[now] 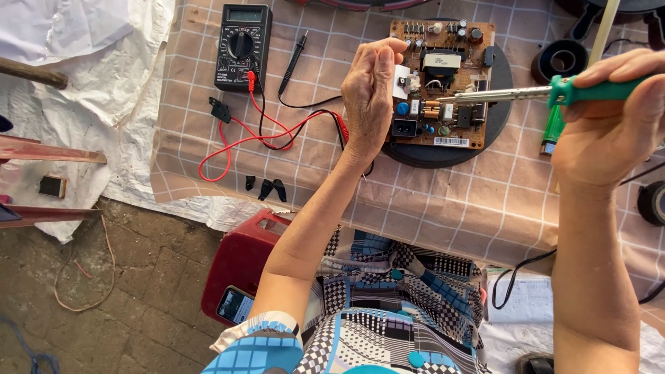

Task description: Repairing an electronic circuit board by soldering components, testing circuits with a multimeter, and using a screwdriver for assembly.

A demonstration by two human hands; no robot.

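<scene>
A counter (485,208) draped in beige checked cloth is seen above a brick floor (138,291). At upper centre, a brown circuit board (450,76) lies on a black disc (499,138). The left hand (370,97) is loosely curled, fingertips against the board's left edge. A green-handled soldering iron (540,93) is gripped in the closed right hand (609,125), its tip over the board.

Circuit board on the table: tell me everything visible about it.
The circuit board is a brown rectangle lying flat on a dark round disc on the checked cloth. It carries capacitors, a transformer, a blue part and a black socket. The left hand rests at its left edge; the soldering iron in the right hand points over it.
</scene>
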